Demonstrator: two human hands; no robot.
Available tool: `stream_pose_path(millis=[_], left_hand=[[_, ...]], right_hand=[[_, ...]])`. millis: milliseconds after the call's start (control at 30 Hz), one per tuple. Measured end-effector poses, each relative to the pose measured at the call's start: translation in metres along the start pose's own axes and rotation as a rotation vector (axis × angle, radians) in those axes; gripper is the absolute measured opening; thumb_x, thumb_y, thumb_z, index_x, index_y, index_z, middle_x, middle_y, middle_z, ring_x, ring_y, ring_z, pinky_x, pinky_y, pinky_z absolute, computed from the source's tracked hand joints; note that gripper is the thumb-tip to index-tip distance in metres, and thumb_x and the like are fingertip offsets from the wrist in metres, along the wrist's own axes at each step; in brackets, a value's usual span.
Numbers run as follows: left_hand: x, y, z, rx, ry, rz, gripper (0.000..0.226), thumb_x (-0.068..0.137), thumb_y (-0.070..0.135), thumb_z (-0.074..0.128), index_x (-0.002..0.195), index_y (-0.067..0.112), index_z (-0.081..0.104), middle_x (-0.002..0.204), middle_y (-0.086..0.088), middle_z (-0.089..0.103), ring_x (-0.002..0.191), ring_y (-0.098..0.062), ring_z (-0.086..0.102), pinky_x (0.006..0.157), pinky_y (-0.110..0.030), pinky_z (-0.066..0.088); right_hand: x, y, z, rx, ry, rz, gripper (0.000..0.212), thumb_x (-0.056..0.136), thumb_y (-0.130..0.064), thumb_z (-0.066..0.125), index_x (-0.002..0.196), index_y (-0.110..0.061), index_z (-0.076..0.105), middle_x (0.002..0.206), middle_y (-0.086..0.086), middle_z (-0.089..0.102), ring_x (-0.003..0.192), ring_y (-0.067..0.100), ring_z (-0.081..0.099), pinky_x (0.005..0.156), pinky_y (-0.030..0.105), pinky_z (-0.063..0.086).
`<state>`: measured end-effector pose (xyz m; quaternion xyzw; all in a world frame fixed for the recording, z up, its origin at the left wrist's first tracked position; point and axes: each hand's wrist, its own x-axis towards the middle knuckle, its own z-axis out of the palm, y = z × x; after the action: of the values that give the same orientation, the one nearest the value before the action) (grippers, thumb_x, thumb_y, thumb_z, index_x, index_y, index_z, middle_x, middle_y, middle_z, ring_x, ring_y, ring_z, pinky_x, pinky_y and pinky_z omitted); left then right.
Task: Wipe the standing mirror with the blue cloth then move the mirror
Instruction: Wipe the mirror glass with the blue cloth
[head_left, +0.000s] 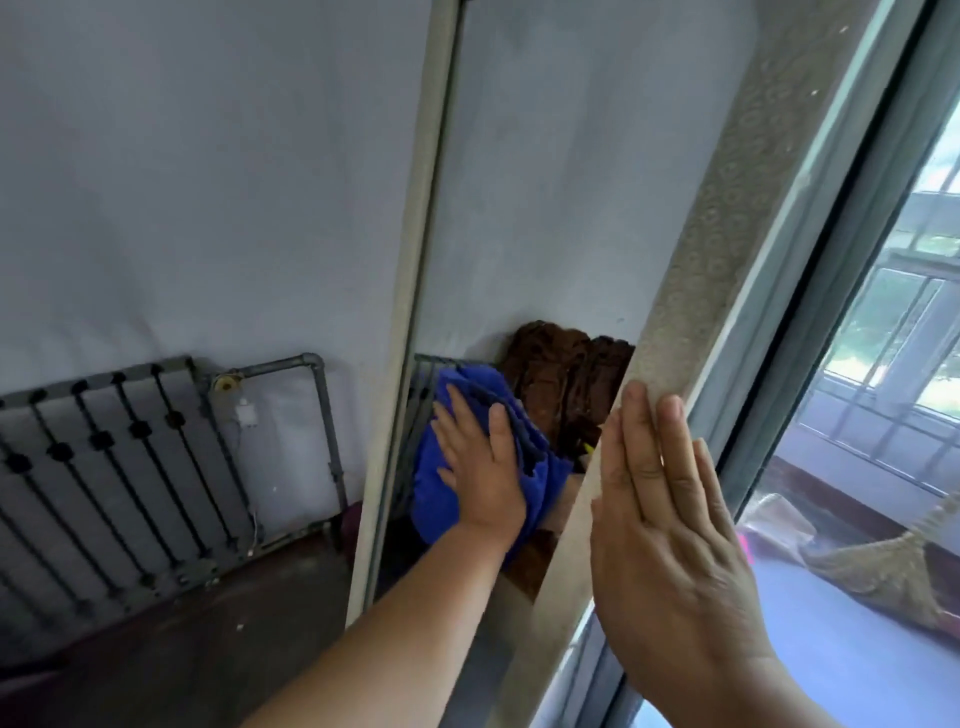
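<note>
The tall standing mirror (545, 182) leans upright in front of me, with a pale frame on both long sides. My left hand (480, 473) lies flat with spread fingers on the blue cloth (441, 499) and presses it against the lower part of the glass. My right hand (670, 530) rests with straight fingers along the mirror's right frame edge (691, 291), steadying it. The glass reflects a grey wall and a brown carved piece of furniture.
A dark metal radiator (104, 467) with grey pipes stands against the wall at the left. Right of the mirror is a sliding window frame (810, 291) with a balcony behind it. A straw broom (883, 566) lies on the sill at the right.
</note>
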<state>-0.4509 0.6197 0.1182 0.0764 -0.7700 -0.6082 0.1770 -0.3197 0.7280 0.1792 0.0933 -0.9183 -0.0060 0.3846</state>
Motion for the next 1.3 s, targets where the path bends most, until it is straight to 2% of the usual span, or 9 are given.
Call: stream_pose_path(millis=[133, 233, 333, 400, 600, 767, 933, 1200, 1300], left_hand=[[-0.016, 0.074, 0.004, 0.129, -0.128, 0.439, 0.060, 0.098, 0.054, 0.019, 0.148, 0.044, -0.012, 0.161, 0.010, -0.021, 0.143, -0.003, -0.028, 0.113, -0.044, -0.021], [0.006, 0.131, -0.001, 0.210, -0.143, 0.725, 0.058, 0.100, 0.047, 0.022, 0.153, 0.036, 0.000, 0.163, 0.005, -0.013, 0.146, -0.008, -0.022, 0.113, -0.047, -0.021], [0.010, 0.125, 0.000, 0.235, -0.127, 0.873, 0.056, 0.100, 0.042, 0.020, 0.153, 0.033, 0.008, 0.164, 0.006, -0.006, 0.149, -0.010, -0.015, 0.115, -0.050, -0.018], [-0.003, 0.082, 0.001, 0.268, -0.130, 0.842, 0.055, 0.099, 0.043, 0.019, 0.152, 0.038, 0.003, 0.163, 0.006, -0.008, 0.149, -0.012, -0.014, 0.116, -0.053, -0.015], [-0.038, -0.035, -0.009, 0.344, -0.176, 0.452, 0.060, 0.095, 0.055, 0.012, 0.143, 0.047, -0.023, 0.154, 0.020, -0.034, 0.145, -0.007, -0.027, 0.117, -0.056, -0.007], [0.003, 0.020, -0.010, 0.317, -0.141, 0.621, 0.061, 0.094, 0.058, 0.016, 0.144, 0.048, -0.016, 0.156, 0.011, -0.030, 0.144, -0.009, -0.028, 0.115, -0.054, -0.018], [0.040, 0.028, -0.014, 0.291, -0.071, 0.760, 0.061, 0.094, 0.059, 0.019, 0.147, 0.044, -0.007, 0.163, 0.006, -0.014, 0.148, -0.011, -0.019, 0.114, -0.054, -0.016], [0.062, -0.071, -0.021, 0.076, 0.038, 0.145, 0.059, 0.099, 0.056, 0.024, 0.151, 0.043, -0.001, 0.164, 0.001, -0.012, 0.150, -0.016, -0.012, 0.115, -0.062, -0.007], [0.057, -0.074, -0.019, 0.088, 0.019, 0.213, 0.060, 0.098, 0.058, 0.022, 0.150, 0.044, -0.003, 0.164, 0.002, -0.012, 0.149, -0.017, -0.014, 0.113, -0.061, -0.008]], right_hand=[[0.001, 0.001, -0.009, 0.035, 0.001, -0.009, 0.066, 0.076, 0.000, 0.032, 0.142, 0.008, 0.036, 0.154, 0.020, 0.029, 0.144, 0.037, 0.022, 0.114, 0.045, 0.022], [0.001, 0.002, -0.012, 0.045, -0.006, -0.025, 0.062, 0.078, 0.000, 0.030, 0.139, 0.009, 0.040, 0.152, 0.021, 0.032, 0.141, 0.038, 0.027, 0.113, 0.045, 0.022], [0.001, 0.004, -0.011, 0.057, 0.003, -0.046, 0.062, 0.079, -0.001, 0.027, 0.138, 0.008, 0.041, 0.151, 0.021, 0.034, 0.142, 0.037, 0.027, 0.111, 0.046, 0.025], [0.000, 0.008, -0.009, 0.064, 0.019, -0.067, 0.062, 0.078, -0.001, 0.027, 0.137, 0.009, 0.042, 0.150, 0.021, 0.035, 0.141, 0.035, 0.029, 0.111, 0.046, 0.025], [-0.015, 0.000, 0.014, 0.057, 0.057, -0.086, 0.059, 0.083, -0.004, 0.028, 0.139, 0.007, 0.041, 0.153, 0.020, 0.033, 0.143, 0.031, 0.023, 0.115, 0.045, 0.019], [-0.023, -0.006, 0.032, -0.054, -0.015, -0.081, 0.060, 0.090, -0.034, 0.044, 0.142, -0.003, 0.045, 0.157, 0.012, 0.029, 0.148, 0.029, 0.014, 0.114, 0.059, 0.022], [-0.023, -0.005, 0.039, -0.136, -0.025, -0.102, 0.067, 0.091, -0.053, 0.038, 0.141, -0.011, 0.049, 0.159, 0.009, 0.027, 0.149, 0.032, 0.008, 0.114, 0.062, 0.017], [-0.034, -0.009, 0.061, -0.183, 0.072, -0.086, 0.067, 0.094, -0.057, 0.031, 0.139, -0.013, 0.053, 0.159, 0.012, 0.026, 0.148, 0.039, 0.008, 0.115, 0.063, 0.016], [-0.038, -0.011, 0.067, -0.221, 0.053, -0.100, 0.066, 0.094, -0.060, 0.029, 0.138, -0.017, 0.054, 0.159, 0.012, 0.023, 0.148, 0.040, 0.004, 0.115, 0.063, 0.014]])
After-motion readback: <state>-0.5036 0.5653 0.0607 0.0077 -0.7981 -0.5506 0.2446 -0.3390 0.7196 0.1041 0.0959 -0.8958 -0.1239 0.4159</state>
